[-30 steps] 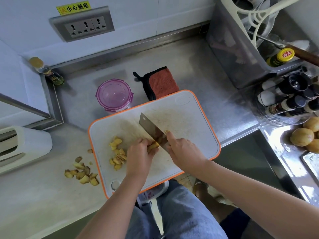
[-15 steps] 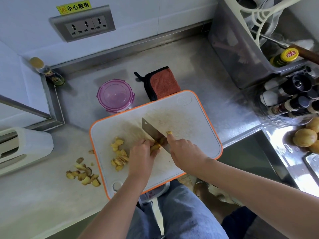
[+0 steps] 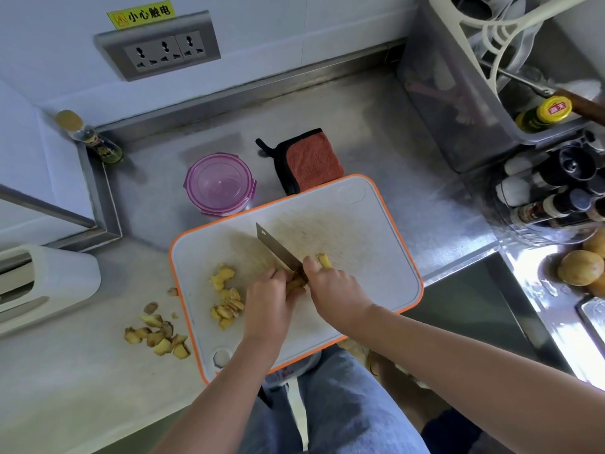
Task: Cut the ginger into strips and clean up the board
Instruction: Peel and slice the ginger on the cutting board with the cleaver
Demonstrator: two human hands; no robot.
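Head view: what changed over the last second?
Little. The knife edged slightly left toward the left hand, its tip lower in frame, mid-chop. No grip changes: the right hand holds the knife, the left hand pins the ginger piece at the blade. The cut ginger pile, cutting board and scraps beside it stayed put.

The board [image 3: 376, 273] is white with an orange rim and a faint brown stain across its far half. The ginger [image 3: 230, 308] on it is pale yellow. The scraps [image 3: 157, 335] beside it are yellow and brown. The counter [image 3: 360, 126] is dull grey steel, and the knife [image 3: 278, 250] blade is grey too. The tub [image 3: 219, 183] is clear purple. The cloth [image 3: 312, 160] is rust-orange edged in black. The sticker [image 3: 140, 14] is yellow with black characters, the socket [image 3: 157, 44] grey. The jeans [image 3: 343, 404] are blue.
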